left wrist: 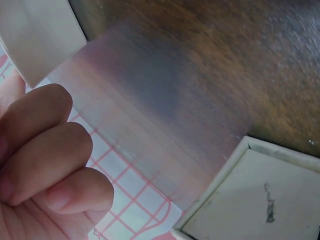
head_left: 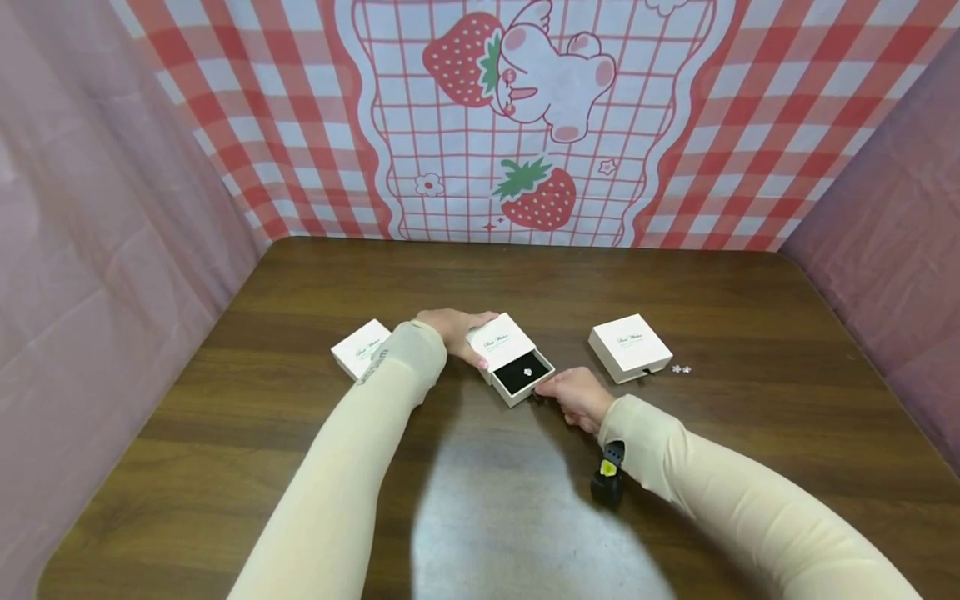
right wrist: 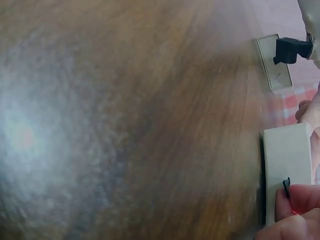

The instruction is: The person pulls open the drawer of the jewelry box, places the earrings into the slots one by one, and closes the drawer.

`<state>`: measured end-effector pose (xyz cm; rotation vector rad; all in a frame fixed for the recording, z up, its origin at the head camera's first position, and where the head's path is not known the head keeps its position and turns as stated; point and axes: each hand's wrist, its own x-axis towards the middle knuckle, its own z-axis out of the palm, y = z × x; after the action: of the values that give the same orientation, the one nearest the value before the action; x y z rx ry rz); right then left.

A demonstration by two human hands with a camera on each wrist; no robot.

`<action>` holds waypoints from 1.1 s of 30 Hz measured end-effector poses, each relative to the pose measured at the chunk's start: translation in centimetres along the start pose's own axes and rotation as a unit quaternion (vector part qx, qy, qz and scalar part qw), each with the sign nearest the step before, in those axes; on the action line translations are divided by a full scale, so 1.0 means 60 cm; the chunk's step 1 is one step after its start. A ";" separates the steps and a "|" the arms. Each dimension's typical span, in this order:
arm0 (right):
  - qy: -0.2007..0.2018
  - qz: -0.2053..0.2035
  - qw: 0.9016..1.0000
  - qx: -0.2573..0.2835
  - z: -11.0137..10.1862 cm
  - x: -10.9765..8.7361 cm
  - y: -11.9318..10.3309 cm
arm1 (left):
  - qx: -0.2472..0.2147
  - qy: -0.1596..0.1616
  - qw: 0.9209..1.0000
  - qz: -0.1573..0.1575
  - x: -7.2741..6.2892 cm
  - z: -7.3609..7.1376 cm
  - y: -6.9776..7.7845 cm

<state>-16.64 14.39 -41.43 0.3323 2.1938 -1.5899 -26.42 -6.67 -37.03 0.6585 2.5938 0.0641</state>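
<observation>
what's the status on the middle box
Left hand grips middle box; right hand pinches black tab. Drawer partly out. Nothing seen blocking it.

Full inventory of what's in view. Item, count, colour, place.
Table: 1, brown wood, under everything
Backdrop: 1, red and white, strawberry print, behind table
Side drapes: 2, pinkish, left and right
Left box: 1, white, partly behind left sleeve
Open box: 1, white, middle, tray partly out
Insert: 1, black, in tray
Right box: 1, white, right
Flower pieces: 3, whitish, one on insert, two beside right box
Pull tabs: at least 2, black, open and right boxes' fronts
Sleeves: 2, cream, both arms
Wrist devices: 2, black, one per wrist
Left grip: 1, bare, holding open box
Right grip: 1, bare, pinching its tab
</observation>
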 end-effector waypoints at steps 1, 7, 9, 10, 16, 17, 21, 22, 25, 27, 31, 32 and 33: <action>0.001 0.000 1.000 -0.001 0.000 0.001 0.000 | 0.000 0.000 1.000 -0.001 0.000 0.000 0.000; -0.002 0.005 1.000 -0.012 0.007 0.002 -0.005 | -0.004 -0.003 1.000 -0.001 0.003 0.000 -0.002; 0.003 0.009 1.000 -0.013 0.008 0.004 -0.005 | -0.005 -0.004 1.000 -0.003 0.005 0.000 -0.002; 0.008 0.010 1.000 -0.013 0.008 0.004 -0.005 | -0.005 -0.005 1.000 -0.004 0.006 0.000 -0.002; 0.013 0.002 1.000 -0.014 0.012 0.007 -0.006 | -0.004 -0.004 1.000 -0.002 0.006 0.002 -0.002; 0.013 -0.001 1.000 -0.016 0.013 0.008 -0.007 | -0.004 -0.003 1.000 0.001 0.005 0.002 -0.002; 0.018 -0.003 1.000 -0.022 0.017 0.011 -0.009 | -0.005 -0.001 1.000 0.009 0.001 0.001 0.000; 0.019 -0.003 1.000 -0.020 0.017 0.012 -0.010 | -0.005 -0.001 1.000 0.010 0.001 0.001 0.000; 0.020 0.000 1.000 -0.016 0.019 0.018 -0.012 | -0.006 0.001 1.000 0.011 0.001 0.002 0.000; 0.020 0.000 1.000 -0.017 0.021 0.021 -0.014 | -0.007 0.002 1.000 0.012 0.001 0.002 0.000; 0.018 -0.004 1.000 -0.025 0.022 0.025 -0.019 | -0.007 0.002 1.000 0.012 0.003 0.003 -0.001; 0.018 -0.004 0.999 -0.029 0.021 0.026 -0.020 | -0.008 0.001 1.000 0.013 0.004 0.003 -0.001; 0.020 -0.005 0.999 -0.038 0.021 0.027 -0.023 | -0.010 0.001 1.000 0.014 0.005 0.002 -0.001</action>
<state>-18.42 12.71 -41.35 0.3343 2.2812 -1.5131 -26.61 -6.60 -37.29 0.6881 2.5827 0.1004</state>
